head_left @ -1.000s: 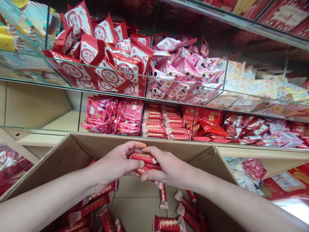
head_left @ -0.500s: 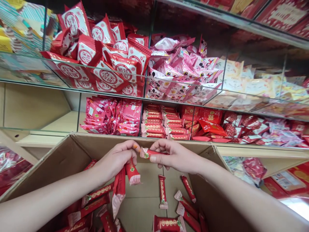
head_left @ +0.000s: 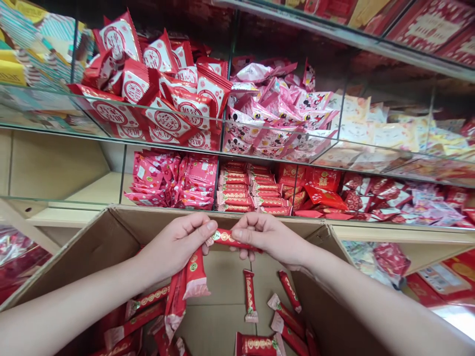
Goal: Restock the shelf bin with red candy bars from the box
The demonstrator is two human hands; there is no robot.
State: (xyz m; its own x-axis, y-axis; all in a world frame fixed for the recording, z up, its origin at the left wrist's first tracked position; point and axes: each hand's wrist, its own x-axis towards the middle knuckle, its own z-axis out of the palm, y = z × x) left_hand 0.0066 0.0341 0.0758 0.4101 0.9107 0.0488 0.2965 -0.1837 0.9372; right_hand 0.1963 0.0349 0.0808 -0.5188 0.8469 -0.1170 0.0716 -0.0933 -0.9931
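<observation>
Above the open cardboard box (head_left: 213, 324), my left hand (head_left: 181, 240) and my right hand (head_left: 265, 235) come close together over one red wrapped snack bar (head_left: 224, 237). My right hand grips the bar's right part, thumb on top. The left thumb and fingers pinch its pale left end. Two more red wrapped bars (head_left: 196, 277) hang down from under my left fingers, partly hidden by the hand. Loose bars of the same kind (head_left: 250, 295) lie on the box floor below, with several piled at the left under my forearm.
Behind the box, a lower shelf holds stacked red bars (head_left: 233, 193), pink packets (head_left: 156, 175) and red packets (head_left: 324, 195). Glass-fronted bins above hold red-and-white packets (head_left: 168, 118) and pink-white packets (head_left: 267, 113). The box's walls rise around my hands.
My left thumb has come down onto the left end of the bar in my right hand. The bars hanging from my left hand have swung slightly left and down.
</observation>
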